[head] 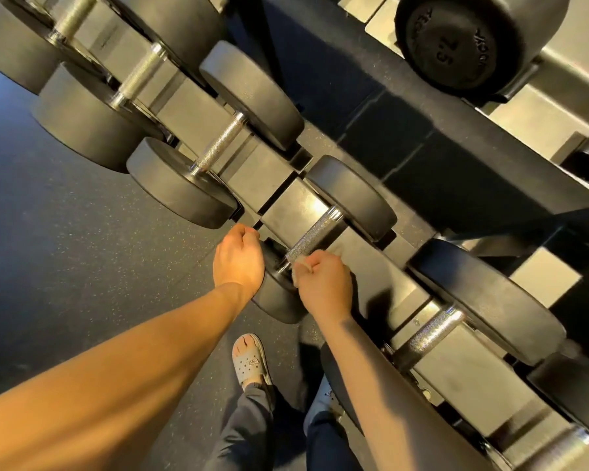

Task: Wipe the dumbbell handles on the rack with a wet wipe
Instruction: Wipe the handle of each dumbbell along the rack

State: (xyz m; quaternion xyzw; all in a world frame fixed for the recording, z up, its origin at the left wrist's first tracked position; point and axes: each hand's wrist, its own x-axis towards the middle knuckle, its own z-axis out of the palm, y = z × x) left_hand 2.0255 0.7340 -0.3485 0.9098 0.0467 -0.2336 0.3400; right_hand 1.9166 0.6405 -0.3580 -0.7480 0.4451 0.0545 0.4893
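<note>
Wipe (299,267) crumpled in right hand (323,283), knurled handle (315,234)

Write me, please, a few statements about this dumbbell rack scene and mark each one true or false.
1. The right hand holds a wipe against a dumbbell handle. True.
2. The wipe sits at the far end of that handle. False: it is at the near end, closest to the person.
3. The left hand holds a spray bottle. False: no bottle is in view; the hand lies over the near weight of the same dumbbell.
4. The floor is dark and speckled. True.
5. The person is barefoot. False: a grey clog is on the foot in view.
</note>
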